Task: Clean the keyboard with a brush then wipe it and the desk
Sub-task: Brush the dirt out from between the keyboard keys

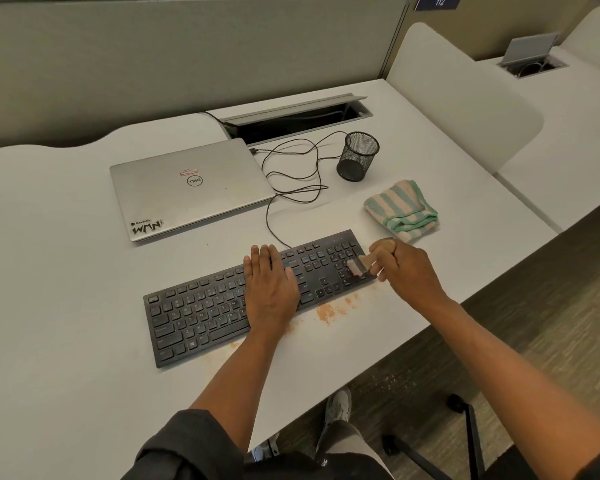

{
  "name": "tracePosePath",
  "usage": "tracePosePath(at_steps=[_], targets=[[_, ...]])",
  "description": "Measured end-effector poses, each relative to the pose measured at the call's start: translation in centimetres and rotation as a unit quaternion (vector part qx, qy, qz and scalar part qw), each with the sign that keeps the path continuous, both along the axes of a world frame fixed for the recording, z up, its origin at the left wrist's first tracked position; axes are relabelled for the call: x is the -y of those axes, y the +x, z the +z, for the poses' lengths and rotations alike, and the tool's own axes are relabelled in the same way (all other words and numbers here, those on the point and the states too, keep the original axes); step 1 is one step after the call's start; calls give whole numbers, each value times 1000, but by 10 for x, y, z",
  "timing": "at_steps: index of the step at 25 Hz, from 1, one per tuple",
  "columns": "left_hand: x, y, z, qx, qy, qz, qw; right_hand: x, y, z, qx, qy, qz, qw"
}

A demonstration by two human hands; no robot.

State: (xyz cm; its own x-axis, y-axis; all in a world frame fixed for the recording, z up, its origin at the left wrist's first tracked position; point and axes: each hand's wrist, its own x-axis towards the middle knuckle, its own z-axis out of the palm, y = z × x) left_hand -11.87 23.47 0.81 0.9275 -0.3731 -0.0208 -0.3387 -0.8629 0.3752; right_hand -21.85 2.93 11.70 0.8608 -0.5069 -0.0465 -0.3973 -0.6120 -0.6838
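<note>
The black keyboard [257,296] lies at a slant on the white desk [49,237], near the front edge, its cable running back toward the closed laptop [191,188]. The brushing step is judged to be under way. A small wooden-handled brush [359,265] is gripped in the right hand [407,268], fingers curled round the handle, with its pale bristles set down on the number pad at the keyboard's right end. The left hand [271,285] is laid flat on the middle keys, fingers straight, apparently to steady the board.

Orange-brown dust [326,311] is seen on the desk just beside the keyboard's near edge, in 2 or 3 loose patches, with fainter traces further left. The left half of the keys looks lightly dusted, though that cannot be told for sure.

The striped cloth [402,209] lies folded on the desk just behind the right hand, touched by neither hand, so both wiping steps are judged not yet begun: the keyboard and then the desk remain to be wiped, and the swept-out dust remains to be cleared.

Further back a black mesh pen cup [357,155] stands beside the looped cable [291,174].
</note>
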Motion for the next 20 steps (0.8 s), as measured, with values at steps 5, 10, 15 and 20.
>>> tracePosePath(at_steps=[5, 10, 15, 20], targets=[[1, 1, 1, -8, 2, -3, 1000, -20, -11, -17, 14, -11, 8, 1000], [-1, 1, -3, 1, -6, -5, 1000, -31, -17, -20, 24, 36, 12, 999], [0, 0, -1, -6, -14, -6, 1000, -34, -11, -25, 73, 74, -59, 993], [14, 7, 22, 8, -1, -30, 1000, -19, -2, -19, 153, 213, -203, 943]])
